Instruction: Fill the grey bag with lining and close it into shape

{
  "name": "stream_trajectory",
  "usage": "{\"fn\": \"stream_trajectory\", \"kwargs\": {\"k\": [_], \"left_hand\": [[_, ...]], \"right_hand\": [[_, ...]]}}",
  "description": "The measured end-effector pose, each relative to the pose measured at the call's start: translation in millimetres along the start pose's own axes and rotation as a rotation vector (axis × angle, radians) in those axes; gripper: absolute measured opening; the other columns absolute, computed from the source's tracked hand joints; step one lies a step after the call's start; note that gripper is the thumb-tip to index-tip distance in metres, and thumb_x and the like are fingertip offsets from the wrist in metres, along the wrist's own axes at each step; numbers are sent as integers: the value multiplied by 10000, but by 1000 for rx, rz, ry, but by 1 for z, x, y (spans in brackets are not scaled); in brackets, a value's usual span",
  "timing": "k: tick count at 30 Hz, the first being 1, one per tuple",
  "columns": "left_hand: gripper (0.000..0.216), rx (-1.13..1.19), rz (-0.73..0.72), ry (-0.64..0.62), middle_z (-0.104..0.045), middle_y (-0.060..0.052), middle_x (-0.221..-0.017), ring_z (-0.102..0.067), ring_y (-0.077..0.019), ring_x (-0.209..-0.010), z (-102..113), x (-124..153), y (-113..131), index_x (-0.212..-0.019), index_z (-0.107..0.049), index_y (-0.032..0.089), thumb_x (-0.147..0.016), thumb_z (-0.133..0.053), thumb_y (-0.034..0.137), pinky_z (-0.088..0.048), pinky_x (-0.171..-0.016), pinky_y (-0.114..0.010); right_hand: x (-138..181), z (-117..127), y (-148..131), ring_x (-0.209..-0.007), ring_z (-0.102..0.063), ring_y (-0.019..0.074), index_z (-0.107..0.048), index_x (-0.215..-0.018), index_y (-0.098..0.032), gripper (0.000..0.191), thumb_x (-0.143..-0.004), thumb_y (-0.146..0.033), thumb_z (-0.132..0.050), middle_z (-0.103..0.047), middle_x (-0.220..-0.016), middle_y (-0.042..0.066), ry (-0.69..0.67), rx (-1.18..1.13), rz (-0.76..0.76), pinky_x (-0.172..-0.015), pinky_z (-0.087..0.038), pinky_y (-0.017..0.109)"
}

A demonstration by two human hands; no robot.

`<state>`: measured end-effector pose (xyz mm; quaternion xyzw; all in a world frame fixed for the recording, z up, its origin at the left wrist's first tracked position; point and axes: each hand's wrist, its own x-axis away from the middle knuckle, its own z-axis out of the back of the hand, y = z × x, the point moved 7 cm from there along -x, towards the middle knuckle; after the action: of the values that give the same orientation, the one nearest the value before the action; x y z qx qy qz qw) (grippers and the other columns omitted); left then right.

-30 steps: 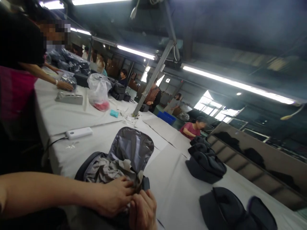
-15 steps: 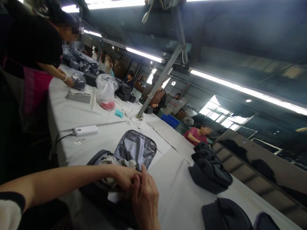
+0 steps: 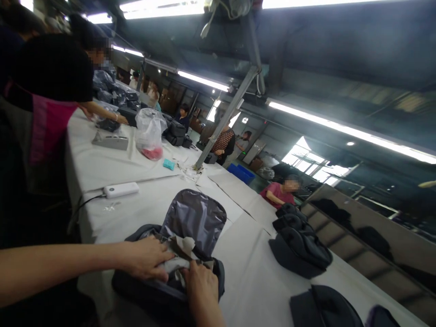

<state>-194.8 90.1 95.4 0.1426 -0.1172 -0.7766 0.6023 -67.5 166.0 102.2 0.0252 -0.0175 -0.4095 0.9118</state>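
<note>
On the white table [image 3: 259,281], an open dark bag [image 3: 160,286] lies at the near edge, its grey lid raised. The left hand [image 3: 145,259] lies spread flat on the crumpled paper [image 3: 182,252] inside; the right hand [image 3: 200,290] pinches that paper with curled fingers.

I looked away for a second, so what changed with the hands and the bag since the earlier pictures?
The left hand slid back from the bag's front edge and now lies flat on the crumpled paper inside. The right hand moved from the edge to press into the opening. The flap, the white power bank and the dark pile stayed put.
</note>
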Motion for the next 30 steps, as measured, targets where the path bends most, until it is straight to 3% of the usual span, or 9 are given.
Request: {"fn": "stream_trajectory", "kwargs": {"k": [5, 9, 11, 13, 19, 22, 24, 27, 30], "left_hand": [[998, -10, 125, 94, -140, -240, -1576, -199, -437, -1424, -9, -19, 14, -1525, -86, 291, -763, -676, 550, -256, -1069, -679], [1131, -31, 207, 104, -14, -243, -1586, -302, -495, -1363, -12, -33, 13, -1520, -93, 329, -644, -794, 471, -303, -1014, -712], [1180, -17, 181, 126, -27, -227, -1590, -217, -497, -1396, -3, -40, 14, -1521, -100, 322, -600, -814, 509, -239, -1039, -736], [1201, 40, 113, 97, -46, -225, -1586, -84, -453, -1434, 2, -46, 16, -1528, -69, 273, -611, -788, 565, -173, -1088, -710], [918, 151, 0, -113, -219, -220, -1554, -215, -353, -1436, -22, -44, 19, -1511, -193, 113, -816, -580, 570, -215, -1151, -586], [699, 113, -26, -72, -304, -193, -1530, -293, -345, -1414, -32, -39, 25, -1489, -291, 146, -899, -471, 476, -224, -1132, -630], [659, 67, 5, -51, -351, -211, -1504, -338, -372, -1388, -36, -38, 28, -1467, -343, 139, -887, -488, 415, -245, -1103, -668], [658, -11, 60, -2, -406, -240, -1466, -386, -412, -1349, -36, -40, 32, -1433, -404, 123, -850, -526, 403, -261, -1062, -715], [662, -8, 51, 42, -404, -241, -1469, -396, -417, -1341, -33, -39, 37, -1429, -411, 135, -851, -513, 442, -268, -1051, -725]], "right_hand": [[2, 2, -4, -898, -681, 347, -651, -1015, -95, 220, -927, -185, -471, -708, -896, 180, -15, -23, 17, -810, -549, 495], [14, 26, 2, -985, -665, 206, -613, -1109, -209, 265, -935, -153, -421, -701, -1058, 59, 141, -241, 116, -866, -552, 332], [20, 47, 14, -1158, -586, 210, -570, -1218, -205, 312, -939, -192, -432, -618, -1262, 86, 352, -285, 134, -973, -513, 342], [21, 53, 24, -1246, -520, 278, -515, -1308, -154, 388, -930, -217, -450, -542, -1354, 146, 408, -170, 101, -1040, -470, 457], [14, 17, 5, -1194, -540, 395, -738, -807, -139, 204, -835, -165, -538, -725, -831, 177, 59, 167, 144, -1072, -248, 729], [12, 11, -7, -1226, -491, 450, -741, -697, -150, 116, -736, -189, -638, -718, -798, 200, 22, 184, 203, -1050, -192, 771], [6, 20, -2, -1144, -563, 435, -734, -679, -176, 138, -749, -190, -616, -725, -793, 169, 89, -15, 191, -1026, -272, 752], [-19, 41, 32, -1080, -619, 342, -698, -1037, -173, 278, -863, -274, -506, -704, -1052, 155, 272, -452, 20, -1008, -425, 589], [-54, 50, 68, -1349, -386, 336, -368, -1392, 3, 618, -860, -287, -490, -407, -1429, 268, 410, -627, -155, -1132, -306, 499]]}}
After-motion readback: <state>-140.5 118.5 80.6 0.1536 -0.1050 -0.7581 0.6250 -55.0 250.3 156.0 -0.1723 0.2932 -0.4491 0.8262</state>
